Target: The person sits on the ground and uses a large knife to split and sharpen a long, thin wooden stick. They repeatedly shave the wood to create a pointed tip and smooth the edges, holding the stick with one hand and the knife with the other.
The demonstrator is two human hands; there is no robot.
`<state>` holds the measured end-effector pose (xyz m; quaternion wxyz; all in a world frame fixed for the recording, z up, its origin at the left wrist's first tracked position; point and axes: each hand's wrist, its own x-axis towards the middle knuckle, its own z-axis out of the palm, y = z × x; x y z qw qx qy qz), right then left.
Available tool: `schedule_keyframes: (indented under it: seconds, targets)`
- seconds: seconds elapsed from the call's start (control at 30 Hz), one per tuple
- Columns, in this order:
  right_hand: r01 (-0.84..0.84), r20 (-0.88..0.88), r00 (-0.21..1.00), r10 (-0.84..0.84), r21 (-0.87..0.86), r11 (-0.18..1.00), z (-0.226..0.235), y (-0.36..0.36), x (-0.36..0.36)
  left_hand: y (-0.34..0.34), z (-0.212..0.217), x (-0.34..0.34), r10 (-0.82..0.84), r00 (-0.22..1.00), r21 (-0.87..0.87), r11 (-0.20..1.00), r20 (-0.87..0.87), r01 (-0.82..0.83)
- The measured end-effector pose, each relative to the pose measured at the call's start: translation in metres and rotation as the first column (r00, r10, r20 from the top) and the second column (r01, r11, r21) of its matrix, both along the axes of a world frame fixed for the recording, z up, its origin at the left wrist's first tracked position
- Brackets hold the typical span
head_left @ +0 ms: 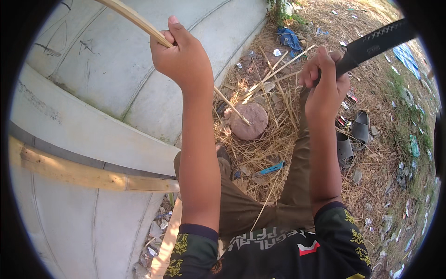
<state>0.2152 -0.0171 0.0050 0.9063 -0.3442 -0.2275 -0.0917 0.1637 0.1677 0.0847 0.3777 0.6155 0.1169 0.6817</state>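
My left hand (179, 60) is closed round a long, pale bamboo strip (134, 17), thumb raised. Its lower end rests on a round, reddish-brown block (251, 122) on the ground between my legs; my forearm hides its middle stretch. Raised at the right, my right hand (327, 76) grips the dark handle of a large black knife (378, 44), whose broad blade points up and to the right, apart from the strip. Several cut bamboo strips (274, 69) lie crossed beyond the block. On the straw nearer my body lies a blue, narrow tool (270, 169), its kind unclear.
A pale panelled wall (111, 88) runs close along my left, with a wooden pole (83, 169) against it. Grey sandals (360, 128) lie right of my leg. Blue cloth (289, 39) lies farther off. Litter and dry straw cover the ground at right.
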Motion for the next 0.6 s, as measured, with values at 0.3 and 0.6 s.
schedule_keyframes:
  seconds: [0.3, 0.6]
  targets:
    - [-0.874, -0.979, 0.202, 0.017, -0.173, 0.454, -0.278, 0.047, -0.053, 0.005, 0.003, 0.014, -0.061, 0.998, 0.001, 0.998, -0.011, 0.061]
    - [-0.118, -0.114, 0.988, 0.105, -0.112, 0.987, -0.005, 0.012, 0.021, 0.051, 0.001, -0.017, -0.043, 0.999, -0.056, 0.998, -0.013, 0.042]
